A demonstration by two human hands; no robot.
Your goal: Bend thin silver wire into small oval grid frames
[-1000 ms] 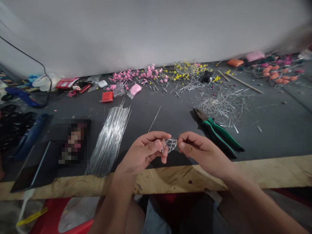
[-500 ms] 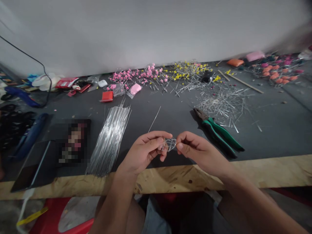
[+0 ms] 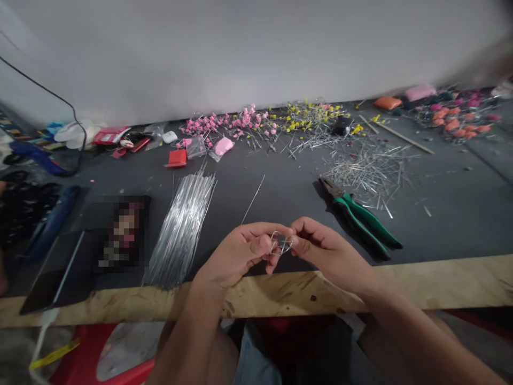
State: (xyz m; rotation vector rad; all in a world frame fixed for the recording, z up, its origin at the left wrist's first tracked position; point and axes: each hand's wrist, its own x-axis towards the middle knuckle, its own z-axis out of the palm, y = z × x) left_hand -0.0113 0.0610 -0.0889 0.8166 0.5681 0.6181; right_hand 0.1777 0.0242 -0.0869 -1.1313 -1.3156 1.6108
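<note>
Both of my hands meet just above the front edge of the dark table (image 3: 256, 182). My left hand (image 3: 240, 254) and my right hand (image 3: 324, 251) each pinch one side of a small bent wire shape (image 3: 281, 243), a loop of thin silver wire held between the fingertips. A long straight wire (image 3: 252, 199) runs up and away from my left fingers over the table. A bundle of straight silver wires (image 3: 182, 227) lies just left of my left hand. Green-handled pliers (image 3: 358, 219) lie just right of my right hand.
Cut wire pieces (image 3: 368, 171) lie scattered behind the pliers. Pink (image 3: 228, 125) and yellow (image 3: 308, 115) beaded wire flowers line the back, orange ones (image 3: 452, 117) at the far right. A red box (image 3: 176, 159), small bags and a black tablet (image 3: 60, 267) sit to the left. The wooden table edge (image 3: 441, 283) runs along the front.
My hands have drawn closer together, and the wire shape between them looks smaller and more squeezed. Nothing else on the table has moved.
</note>
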